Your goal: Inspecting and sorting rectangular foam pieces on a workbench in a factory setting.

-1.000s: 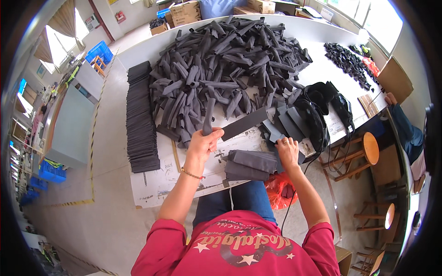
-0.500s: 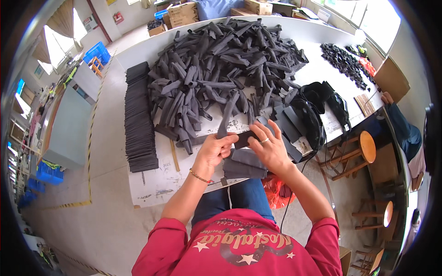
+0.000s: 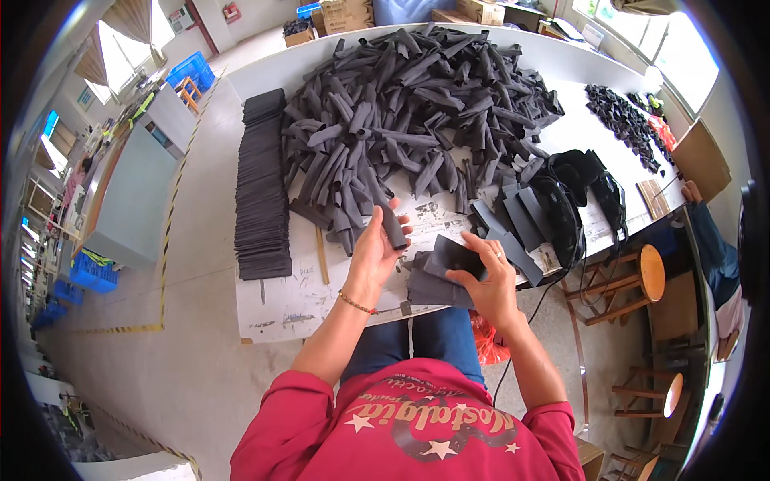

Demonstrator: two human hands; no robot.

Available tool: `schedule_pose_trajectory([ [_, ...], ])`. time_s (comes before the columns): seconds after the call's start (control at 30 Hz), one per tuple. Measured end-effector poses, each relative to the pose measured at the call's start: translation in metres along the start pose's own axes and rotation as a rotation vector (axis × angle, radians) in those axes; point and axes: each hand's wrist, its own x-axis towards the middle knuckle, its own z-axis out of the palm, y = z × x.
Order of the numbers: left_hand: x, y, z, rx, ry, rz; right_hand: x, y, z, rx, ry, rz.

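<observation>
Held a dark tube in left fingers and gripped a flat dark piece with right fingers above a white worktop.

A table bears dark tubes and stacked strips.

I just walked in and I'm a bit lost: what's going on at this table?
A person is handling dark pieces at a white table. The left hand holds a dark tube; the right hand pinches a dark flat piece by a small stack. Beyond the hands lies a big pile of similar tubes, with a long row of dark pieces to its left.
</observation>
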Motion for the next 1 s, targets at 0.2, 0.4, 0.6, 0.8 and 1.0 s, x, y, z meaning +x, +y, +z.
schedule_pose_trajectory([
  [0.2, -0.002, -0.004, -0.003, 0.08, 0.009, 0.11, -0.006, -0.003, 0.004, 0.11, -0.077, 0.189],
  [0.4, -0.01, -0.001, 0.011, -0.051, -0.043, 0.071, -0.009, -0.011, 0.019, 0.317, -0.213, 0.207],
  [0.6, -0.019, -0.002, 0.016, -0.162, -0.268, 0.044, -0.009, -0.003, 0.04, 0.258, -0.247, 0.091],
  [0.8, -0.021, -0.002, 0.006, 0.125, -0.097, -0.08, -0.006, 0.001, 0.036, -0.189, -0.218, -0.23],
  [1.0, -0.018, 0.0, -0.008, 0.155, -0.047, -0.028, -0.007, -0.004, 0.021, -0.203, -0.221, -0.199],
])
